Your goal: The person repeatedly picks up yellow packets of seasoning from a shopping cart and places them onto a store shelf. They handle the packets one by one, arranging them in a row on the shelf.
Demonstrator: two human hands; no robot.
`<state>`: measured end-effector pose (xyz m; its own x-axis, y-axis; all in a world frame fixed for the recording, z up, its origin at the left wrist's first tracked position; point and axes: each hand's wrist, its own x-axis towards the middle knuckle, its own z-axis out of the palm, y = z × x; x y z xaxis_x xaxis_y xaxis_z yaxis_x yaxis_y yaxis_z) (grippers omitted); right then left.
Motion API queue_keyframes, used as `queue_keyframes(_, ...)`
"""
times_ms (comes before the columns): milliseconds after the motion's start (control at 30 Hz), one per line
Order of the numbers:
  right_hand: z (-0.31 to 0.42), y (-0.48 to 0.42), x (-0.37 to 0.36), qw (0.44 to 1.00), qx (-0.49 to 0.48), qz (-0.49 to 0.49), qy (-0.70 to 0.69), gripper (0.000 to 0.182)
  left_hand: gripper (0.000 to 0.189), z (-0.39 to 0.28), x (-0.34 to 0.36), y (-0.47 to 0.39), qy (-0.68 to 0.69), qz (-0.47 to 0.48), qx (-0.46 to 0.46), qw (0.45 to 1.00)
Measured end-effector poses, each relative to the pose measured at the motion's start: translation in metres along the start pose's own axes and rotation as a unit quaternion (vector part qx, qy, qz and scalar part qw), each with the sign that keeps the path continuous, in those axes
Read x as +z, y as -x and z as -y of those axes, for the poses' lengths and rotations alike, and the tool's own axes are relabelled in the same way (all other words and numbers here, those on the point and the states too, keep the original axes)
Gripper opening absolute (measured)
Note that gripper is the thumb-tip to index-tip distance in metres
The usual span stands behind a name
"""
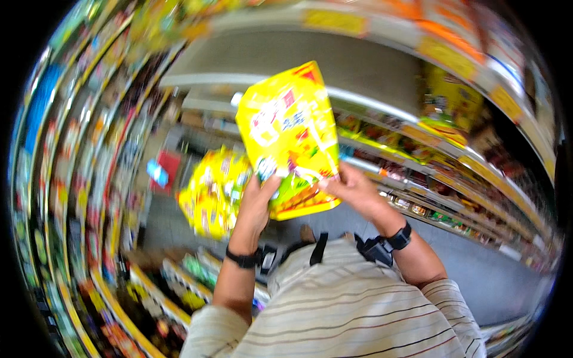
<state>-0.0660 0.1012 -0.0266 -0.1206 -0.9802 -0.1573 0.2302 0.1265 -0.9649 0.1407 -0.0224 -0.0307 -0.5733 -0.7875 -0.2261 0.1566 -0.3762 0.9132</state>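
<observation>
A yellow flexible pouch (pixel 291 129) with red, green and food-picture printing is stretched between my two hands. Its white spout cap (pixel 236 99) sticks out at the upper left. My left hand (pixel 257 197) grips the lower left edge, thumb on the front face. On the lower right edge, my right hand (pixel 356 188) pinches it with the thumb in front. Behind my left hand lies a blurred heap of similar yellow packs (pixel 210 192); what supports them is hidden. Each wrist wears a black band.
Ahead, a grey shelf board (pixel 286 51) carries yellow price tags along its edge. Lower shelves (pixel 394 143) hold packaged goods on the right. More stocked shelves (pixel 85 147) curve along the left. A red object (pixel 171 163) with a light-blue item sits near the grey floor (pixel 470 273).
</observation>
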Motion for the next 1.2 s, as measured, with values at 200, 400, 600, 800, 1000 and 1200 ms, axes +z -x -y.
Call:
queue_keyframes(200,0.031,0.016,-0.023,0.991,-0.101,-0.050,-0.078,0.051,0.050,-0.056,0.032,-0.038,-0.102,0.135,-0.032,0.985)
queue_keyframes(400,0.058,0.037,-0.021,0.984,-0.131,-0.089,-0.077,0.046,0.037,-0.104,0.050,-0.077,-0.209,0.245,-0.083,0.943)
queue_keyframes(600,0.071,0.022,-0.054,0.961,-0.189,-0.199,-0.020,0.061,0.033,-0.117,0.113,-0.118,-0.247,0.251,-0.058,0.934)
queue_keyframes(800,0.076,0.014,-0.076,0.885,-0.210,-0.382,0.162,0.061,0.022,-0.128,0.132,-0.204,-0.207,0.235,-0.040,0.949)
queue_keyframes(1000,0.058,-0.002,-0.089,0.698,-0.348,-0.535,0.326,0.023,0.019,-0.144,0.177,-0.269,-0.279,0.205,0.013,0.938)
queue_keyframes(1200,0.042,-0.017,-0.106,0.634,-0.325,-0.570,0.410,0.017,0.018,-0.140,0.212,-0.328,-0.309,0.247,0.023,0.918)
